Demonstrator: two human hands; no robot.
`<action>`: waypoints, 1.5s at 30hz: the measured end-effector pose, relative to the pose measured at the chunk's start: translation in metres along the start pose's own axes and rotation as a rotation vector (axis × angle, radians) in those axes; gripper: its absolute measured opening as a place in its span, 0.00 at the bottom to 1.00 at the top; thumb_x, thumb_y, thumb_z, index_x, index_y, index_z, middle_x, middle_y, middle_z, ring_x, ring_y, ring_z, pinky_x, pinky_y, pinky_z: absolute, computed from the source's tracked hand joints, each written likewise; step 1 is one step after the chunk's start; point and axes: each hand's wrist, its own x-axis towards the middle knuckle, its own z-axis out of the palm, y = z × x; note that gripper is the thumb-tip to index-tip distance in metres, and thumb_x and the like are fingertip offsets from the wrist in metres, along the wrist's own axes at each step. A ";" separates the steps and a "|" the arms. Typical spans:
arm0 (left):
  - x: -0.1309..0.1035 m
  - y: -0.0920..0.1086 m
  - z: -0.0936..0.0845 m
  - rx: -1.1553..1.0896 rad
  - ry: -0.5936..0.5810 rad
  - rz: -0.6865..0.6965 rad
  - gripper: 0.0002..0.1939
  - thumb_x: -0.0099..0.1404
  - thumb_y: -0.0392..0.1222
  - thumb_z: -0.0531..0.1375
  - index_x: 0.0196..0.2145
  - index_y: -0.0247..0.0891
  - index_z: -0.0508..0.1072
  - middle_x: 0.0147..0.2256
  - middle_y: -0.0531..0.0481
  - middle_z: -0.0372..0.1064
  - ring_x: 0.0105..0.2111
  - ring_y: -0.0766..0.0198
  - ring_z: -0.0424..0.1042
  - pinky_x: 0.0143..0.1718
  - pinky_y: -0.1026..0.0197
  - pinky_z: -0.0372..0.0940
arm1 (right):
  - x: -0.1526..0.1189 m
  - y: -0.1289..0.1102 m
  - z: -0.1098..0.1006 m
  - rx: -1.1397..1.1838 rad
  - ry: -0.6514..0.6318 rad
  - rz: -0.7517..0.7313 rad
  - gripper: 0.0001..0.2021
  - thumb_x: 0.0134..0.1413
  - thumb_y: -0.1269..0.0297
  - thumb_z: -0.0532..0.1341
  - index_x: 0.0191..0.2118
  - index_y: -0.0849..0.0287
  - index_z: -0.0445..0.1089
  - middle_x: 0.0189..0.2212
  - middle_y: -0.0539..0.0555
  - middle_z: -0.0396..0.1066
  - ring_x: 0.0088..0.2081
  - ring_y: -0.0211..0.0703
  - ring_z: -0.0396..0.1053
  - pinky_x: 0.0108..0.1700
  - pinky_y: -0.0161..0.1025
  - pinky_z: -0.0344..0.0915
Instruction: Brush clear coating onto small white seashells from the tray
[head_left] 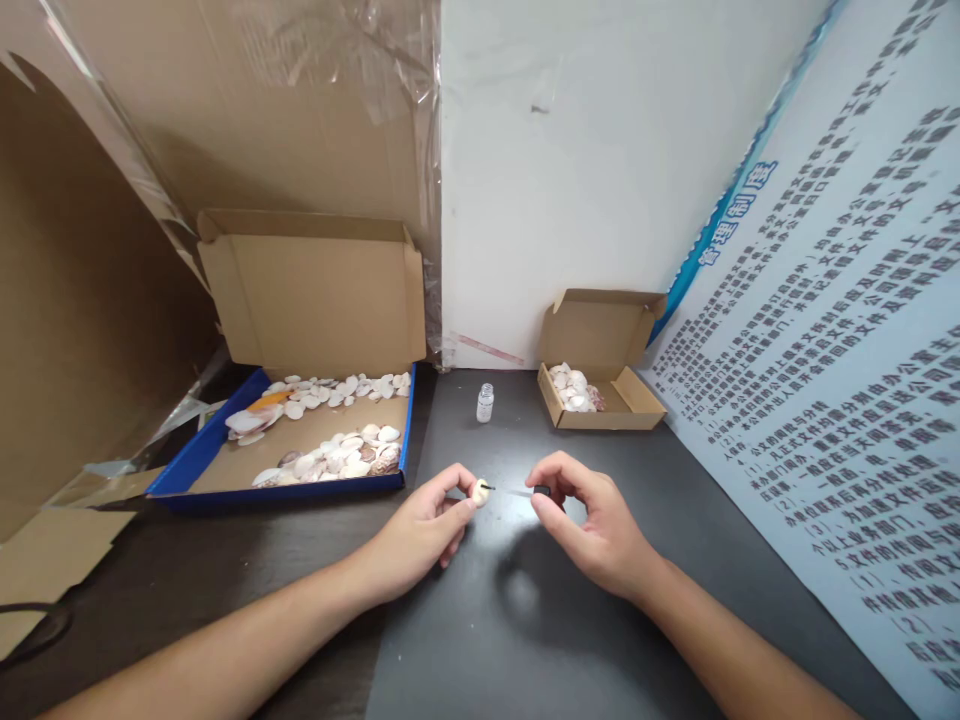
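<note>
My left hand (431,525) is closed, with a small cream-coloured shell (480,493) pinched between thumb and forefinger. My right hand (589,515) grips the black cap of a brush applicator (540,491) between thumb and fingertips. A thin pale stem runs from the cap toward the left hand. Its dark tip lies against the shell or just in front of it; I cannot tell which. Beyond both hands, a small clear bottle (485,404) with a white label stands upright, its neck uncapped.
At the left, a blue-edged cardboard box (296,487) with its lid raised holds many shells in two groups. A smaller open cardboard box (600,421) with shells stands back right. A white panel (555,200) rises behind, and a printed poster (825,400) leans on the right.
</note>
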 end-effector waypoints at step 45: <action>0.001 0.000 0.001 -0.008 -0.013 0.031 0.18 0.67 0.59 0.56 0.36 0.42 0.59 0.18 0.64 0.52 0.17 0.72 0.50 0.19 0.67 0.47 | -0.001 -0.003 0.001 0.048 0.023 0.056 0.04 0.58 0.66 0.60 0.39 0.56 0.64 0.22 0.44 0.60 0.23 0.36 0.61 0.27 0.34 0.62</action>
